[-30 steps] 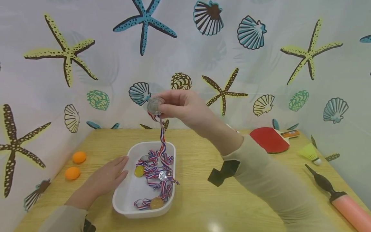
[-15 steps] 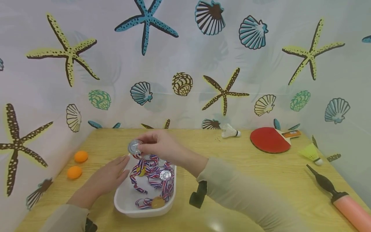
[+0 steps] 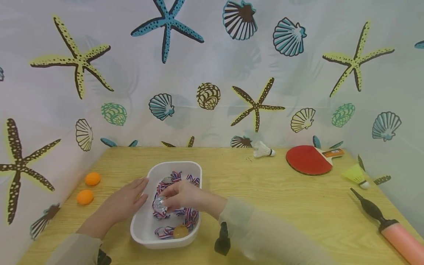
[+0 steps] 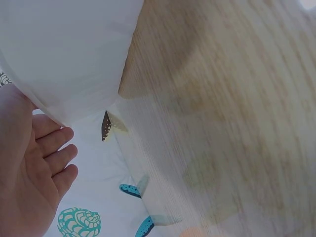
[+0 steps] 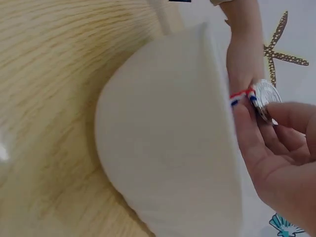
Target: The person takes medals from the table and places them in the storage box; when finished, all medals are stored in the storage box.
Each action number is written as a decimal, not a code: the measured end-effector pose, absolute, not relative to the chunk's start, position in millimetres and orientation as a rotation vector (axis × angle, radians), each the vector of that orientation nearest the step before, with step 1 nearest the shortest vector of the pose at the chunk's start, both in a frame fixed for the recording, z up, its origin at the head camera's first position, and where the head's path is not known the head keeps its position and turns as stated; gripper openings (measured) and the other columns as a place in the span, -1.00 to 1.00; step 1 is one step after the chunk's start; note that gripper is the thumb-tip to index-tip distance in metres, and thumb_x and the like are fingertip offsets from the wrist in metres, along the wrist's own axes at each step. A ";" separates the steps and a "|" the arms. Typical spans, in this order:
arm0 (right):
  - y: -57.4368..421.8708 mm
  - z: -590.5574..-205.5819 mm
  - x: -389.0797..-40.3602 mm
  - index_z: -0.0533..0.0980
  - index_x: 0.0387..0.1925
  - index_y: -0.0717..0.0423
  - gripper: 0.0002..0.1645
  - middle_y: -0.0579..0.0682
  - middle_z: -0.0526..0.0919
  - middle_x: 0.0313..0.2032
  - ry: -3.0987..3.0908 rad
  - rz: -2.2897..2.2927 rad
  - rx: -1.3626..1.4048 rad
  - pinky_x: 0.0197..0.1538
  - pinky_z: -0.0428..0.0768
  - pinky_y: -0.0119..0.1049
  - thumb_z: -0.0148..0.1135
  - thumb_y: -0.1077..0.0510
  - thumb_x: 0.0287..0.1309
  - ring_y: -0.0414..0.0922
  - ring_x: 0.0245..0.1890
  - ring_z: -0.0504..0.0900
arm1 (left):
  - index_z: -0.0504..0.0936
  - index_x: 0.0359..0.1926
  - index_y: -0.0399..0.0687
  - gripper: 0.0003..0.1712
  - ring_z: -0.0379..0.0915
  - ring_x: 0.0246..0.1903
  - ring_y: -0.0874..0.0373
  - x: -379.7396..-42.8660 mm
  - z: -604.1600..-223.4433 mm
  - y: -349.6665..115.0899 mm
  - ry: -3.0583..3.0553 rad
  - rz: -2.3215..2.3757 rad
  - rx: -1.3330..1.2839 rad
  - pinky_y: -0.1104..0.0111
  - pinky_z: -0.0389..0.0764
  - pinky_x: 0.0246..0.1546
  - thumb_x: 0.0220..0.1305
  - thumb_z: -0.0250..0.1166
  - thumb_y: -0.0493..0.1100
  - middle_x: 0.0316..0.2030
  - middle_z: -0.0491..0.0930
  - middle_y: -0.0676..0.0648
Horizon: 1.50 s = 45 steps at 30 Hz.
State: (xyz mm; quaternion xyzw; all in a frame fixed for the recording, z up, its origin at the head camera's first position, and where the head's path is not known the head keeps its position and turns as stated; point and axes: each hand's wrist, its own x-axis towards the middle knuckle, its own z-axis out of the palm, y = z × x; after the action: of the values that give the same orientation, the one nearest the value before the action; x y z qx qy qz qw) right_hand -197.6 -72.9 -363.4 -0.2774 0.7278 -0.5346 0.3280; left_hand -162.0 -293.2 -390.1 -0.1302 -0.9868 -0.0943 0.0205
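Observation:
In the head view a white plastic tub (image 3: 144,225) stands on the table, holding several medals on red, white and blue ribbons. My right hand (image 3: 188,197) is over the tub, pinching a silver medal (image 3: 160,204) by its edge between thumb and fingers. The right wrist view shows that medal (image 5: 267,98) face-on at a slant, its ribbon trailing at the tub's rim. At the left rim rests my left hand (image 3: 127,200), fingers extended. A gold medal (image 3: 180,232) lies near the tub's front; another silvery medal (image 3: 167,180) lies toward its back.
Two orange balls (image 3: 85,197) lie left of my left hand. A white shuttlecock (image 3: 263,149) and a red table tennis paddle (image 3: 308,159) are at the back right. Nearer on the right are a yellow shuttlecock (image 3: 356,176) and a pink hand pump (image 3: 402,239). A patterned curtain (image 3: 212,73) closes the back.
My right hand has brought the silver medal down from high above the tub's back, leftward and then into the tub, its ribbon coming down with it. My left hand has stayed at the rim.

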 end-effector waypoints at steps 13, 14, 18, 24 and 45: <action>-79.8 -377.1 -195.5 0.53 -0.15 0.30 -0.77 -0.01 0.64 -0.44 1.904 -1.262 -0.755 -0.33 0.63 -0.34 0.18 0.33 0.11 -0.13 -0.46 0.66 | 0.23 0.27 -0.41 -0.38 0.15 0.18 -0.32 -160.9 -390.0 -292.8 -3.038 -0.301 -0.415 -0.11 0.19 0.15 0.32 0.06 -0.08 0.22 0.23 -0.39; -81.2 -378.6 -196.9 0.53 -0.18 0.29 -0.79 -0.01 0.64 -0.47 1.942 -1.283 -0.740 -0.34 0.63 -0.34 0.19 0.33 0.10 -0.14 -0.48 0.65 | 0.23 0.27 -0.41 -0.38 0.14 0.18 -0.32 -160.9 -389.9 -292.7 -3.040 -0.302 -0.411 -0.11 0.19 0.15 0.32 0.06 -0.08 0.22 0.23 -0.39; -87.1 -383.5 -202.9 0.51 -0.32 0.28 -0.92 0.00 0.59 -0.57 2.051 -1.365 -0.671 -0.41 0.63 -0.33 0.21 0.34 0.09 -0.16 -0.56 0.61 | 0.23 0.26 -0.41 -0.38 0.15 0.18 -0.32 -161.3 -390.2 -292.2 -3.037 -0.300 -0.413 -0.11 0.19 0.15 0.32 0.06 -0.08 0.22 0.23 -0.40; -90.0 -386.1 -211.5 0.55 -0.42 0.23 -0.95 -0.04 0.55 -0.61 2.219 -1.330 -0.649 -0.47 0.59 -0.41 0.21 0.29 0.12 -0.23 -0.60 0.53 | 0.22 0.28 -0.40 -0.37 0.13 0.19 -0.31 -161.3 -389.2 -290.6 -3.053 -0.287 -0.400 -0.10 0.19 0.15 0.33 0.05 -0.07 0.23 0.22 -0.39; -101.4 -395.8 -219.1 0.51 -0.45 0.20 -0.93 -0.02 0.54 -0.66 2.279 -1.150 -0.716 -0.54 0.58 -0.42 0.21 0.28 0.11 -0.20 -0.66 0.52 | 0.22 0.28 -0.39 -0.37 0.13 0.19 -0.32 -160.2 -387.7 -290.9 -3.058 -0.293 -0.387 -0.11 0.20 0.14 0.33 0.05 -0.06 0.23 0.22 -0.39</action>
State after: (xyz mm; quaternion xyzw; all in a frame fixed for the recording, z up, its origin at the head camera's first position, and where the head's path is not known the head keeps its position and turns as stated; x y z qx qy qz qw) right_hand -219.1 -101.4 -395.8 -0.2621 0.8339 -0.4208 0.2426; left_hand -160.2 -290.9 -387.7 -0.1249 -0.9874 -0.0946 0.0228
